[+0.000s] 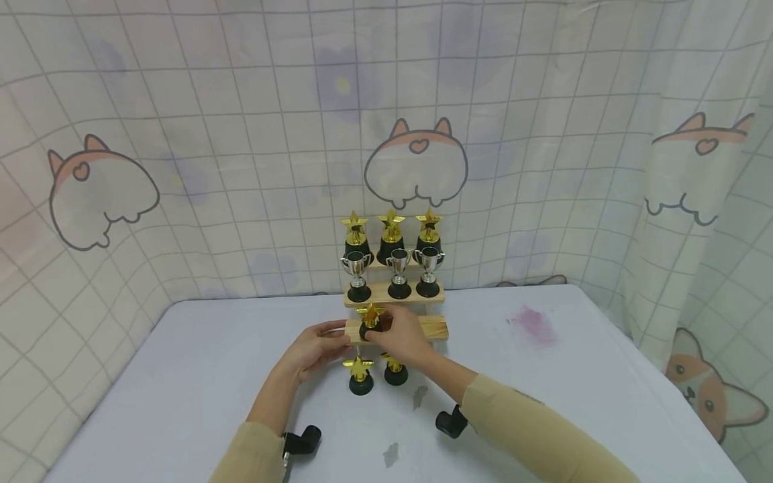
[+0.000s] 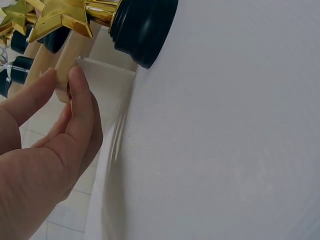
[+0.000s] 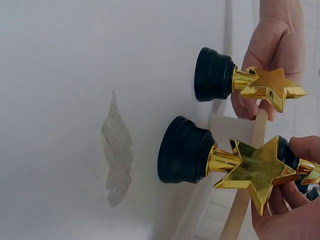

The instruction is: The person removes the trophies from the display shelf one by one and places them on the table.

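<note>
My right hand [image 1: 403, 339] holds a small star trophy [image 1: 370, 320], gold on a black base, by its base at the lowest wooden step [image 1: 435, 328] of a tiered display stand. My left hand [image 1: 320, 347] grips the left end of that same step; in the left wrist view, thumb and fingers [image 2: 80, 95] pinch the board's end. Two more star trophies stand upright on the table in front, a left one [image 1: 359, 377] and a right one [image 1: 395, 371]; the right one sits just below my right hand.
Three silver cups [image 1: 399, 272] line the middle step [image 1: 382, 293]. Behind them, three larger gold star trophies [image 1: 391, 235] stand on the top step. The white table [image 1: 229, 376] ends at a grid-patterned curtain [image 1: 290, 168]. Grey patches [image 1: 391, 455] mark the tabletop.
</note>
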{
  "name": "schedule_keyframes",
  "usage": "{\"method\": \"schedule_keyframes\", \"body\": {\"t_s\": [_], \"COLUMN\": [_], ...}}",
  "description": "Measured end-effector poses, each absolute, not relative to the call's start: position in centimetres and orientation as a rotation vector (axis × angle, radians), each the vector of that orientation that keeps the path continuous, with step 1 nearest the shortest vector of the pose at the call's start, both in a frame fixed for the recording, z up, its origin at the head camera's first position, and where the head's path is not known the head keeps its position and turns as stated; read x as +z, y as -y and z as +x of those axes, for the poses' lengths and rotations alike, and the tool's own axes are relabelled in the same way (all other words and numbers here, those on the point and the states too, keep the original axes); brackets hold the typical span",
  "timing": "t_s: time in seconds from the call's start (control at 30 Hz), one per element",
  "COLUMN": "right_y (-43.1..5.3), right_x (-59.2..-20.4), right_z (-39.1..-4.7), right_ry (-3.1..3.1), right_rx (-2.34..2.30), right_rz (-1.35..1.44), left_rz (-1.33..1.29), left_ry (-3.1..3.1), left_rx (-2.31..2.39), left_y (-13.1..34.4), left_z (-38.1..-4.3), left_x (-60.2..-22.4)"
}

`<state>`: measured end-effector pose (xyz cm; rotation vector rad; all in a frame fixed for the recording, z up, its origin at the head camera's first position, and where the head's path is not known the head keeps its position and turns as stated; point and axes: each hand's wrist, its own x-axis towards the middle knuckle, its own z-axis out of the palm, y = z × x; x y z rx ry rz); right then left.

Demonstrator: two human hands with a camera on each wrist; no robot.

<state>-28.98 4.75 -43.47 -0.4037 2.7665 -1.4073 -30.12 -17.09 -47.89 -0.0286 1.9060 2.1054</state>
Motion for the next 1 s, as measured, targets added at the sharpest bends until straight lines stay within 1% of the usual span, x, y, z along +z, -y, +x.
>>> {"method": "schedule_keyframes", "body": {"t_s": [0.3, 0.67, 1.0], "right_y": [-6.0, -7.9, -9.8], "right_x": [-43.2, -42.6, -42.2], "right_z": [-28.5, -28.1, -27.2], "right_ry": [-2.803, -2.798, -2.815], "right_rx": [-1.403, -1.468, -1.485], "right_rz": [-0.362, -0.405, -0.378], "left_rz": [-0.045, -0.055, -0.082], "left_ry": [-1.902, -1.897, -1.910], "left_rx": [2.113, 2.123, 2.147], "left_y": [17.2, 16.9, 16.7], "left_z": [-30.1, -30.0, -30.0], "left_x": [-47.9, -47.9, -47.8]}}
